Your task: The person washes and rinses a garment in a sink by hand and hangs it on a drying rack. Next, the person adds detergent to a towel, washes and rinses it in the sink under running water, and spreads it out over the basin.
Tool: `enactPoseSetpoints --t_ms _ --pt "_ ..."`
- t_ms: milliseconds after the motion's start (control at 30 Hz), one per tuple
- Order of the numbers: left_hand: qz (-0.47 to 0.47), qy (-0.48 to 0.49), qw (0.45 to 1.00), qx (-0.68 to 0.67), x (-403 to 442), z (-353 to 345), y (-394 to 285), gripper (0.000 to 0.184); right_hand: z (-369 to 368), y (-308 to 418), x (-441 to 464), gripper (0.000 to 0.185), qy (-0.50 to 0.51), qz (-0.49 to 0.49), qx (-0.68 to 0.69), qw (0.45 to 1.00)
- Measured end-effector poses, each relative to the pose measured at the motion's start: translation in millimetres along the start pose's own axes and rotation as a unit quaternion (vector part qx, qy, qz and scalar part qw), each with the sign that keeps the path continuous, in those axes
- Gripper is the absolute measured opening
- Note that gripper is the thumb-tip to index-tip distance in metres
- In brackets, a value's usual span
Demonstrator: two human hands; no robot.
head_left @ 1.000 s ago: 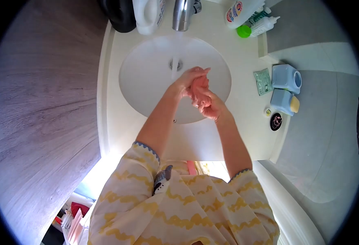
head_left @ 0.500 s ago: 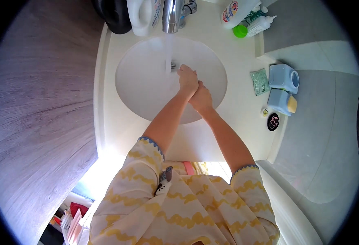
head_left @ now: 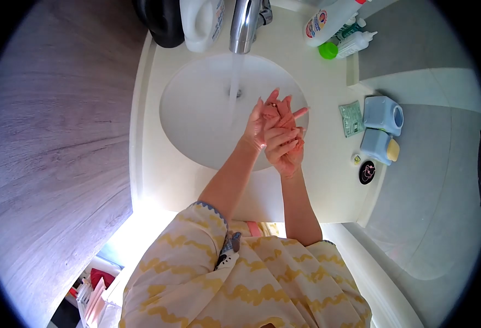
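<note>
My left hand (head_left: 259, 121) is over the right part of the white oval sink (head_left: 196, 128), palm turned up, with its fingers spread and partly bent. My right hand (head_left: 285, 146) presses against it, its fingers bent over the left palm and fingers. Both hands look wet and pinkish; where they overlap, single fingers are hard to separate. To their left, water (head_left: 234, 82) runs from the chrome faucet (head_left: 243, 30) into the sink, and the hands are outside the stream. Behind the stream the drain (head_left: 239, 93) is partly visible.
A black bottle (head_left: 161, 22) and a white jug (head_left: 202, 24) stand back left. Back right are a white spray bottle (head_left: 328, 22) and a green-capped bottle (head_left: 328, 51). Along the right edge lie a green packet (head_left: 351, 118), two blue containers (head_left: 380, 115) and a black disc (head_left: 367, 172).
Both hands have moved right and toward me, away from the faucet's stream. The left hand has turned palm up, and the right has shifted onto its palm and fingers. The view has tilted slightly.
</note>
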State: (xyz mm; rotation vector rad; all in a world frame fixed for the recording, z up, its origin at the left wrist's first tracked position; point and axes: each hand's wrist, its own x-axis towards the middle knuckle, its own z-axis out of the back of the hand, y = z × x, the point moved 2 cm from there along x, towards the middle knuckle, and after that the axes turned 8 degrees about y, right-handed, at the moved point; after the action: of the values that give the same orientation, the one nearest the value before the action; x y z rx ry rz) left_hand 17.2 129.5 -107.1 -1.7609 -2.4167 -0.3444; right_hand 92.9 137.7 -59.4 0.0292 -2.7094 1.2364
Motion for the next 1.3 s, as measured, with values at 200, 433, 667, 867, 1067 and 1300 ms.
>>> enactPoseSetpoints --t_ms 200,433,667,867,1067,1300 --pt "0.177 -0.183 0.947 0.197 29.8 -15.2 -29.3 0.049 -11.0 4.7 -13.5 0.027 -0.155 -0.001 -0.157 0.975" --pt "0.203 -0.314 0.657 0.654 47.2 -36.9 -29.3 0.051 -19.4 17.4 -1.9 0.017 -0.460 -0.002 -0.640 0.616" --pt "0.222 -0.303 0.261 0.889 23.3 37.9 -32.2 0.042 17.3 41.0 7.5 0.036 -0.483 -0.087 -0.861 0.132" --pt "0.236 -0.379 0.280 0.850 5.5 15.5 -20.6 0.044 29.0 33.7 0.0 0.036 -0.452 -0.124 -0.877 -0.107" --pt "0.245 -0.366 0.288 0.850 -1.9 6.0 -15.2 0.041 29.4 25.1 -5.9 0.047 -0.472 -0.141 -0.864 -0.099" --pt "0.058 -0.088 0.207 0.973 -11.0 -59.3 11.3 0.034 20.7 48.8 -37.5 0.039 -0.310 -0.080 -0.939 0.127"
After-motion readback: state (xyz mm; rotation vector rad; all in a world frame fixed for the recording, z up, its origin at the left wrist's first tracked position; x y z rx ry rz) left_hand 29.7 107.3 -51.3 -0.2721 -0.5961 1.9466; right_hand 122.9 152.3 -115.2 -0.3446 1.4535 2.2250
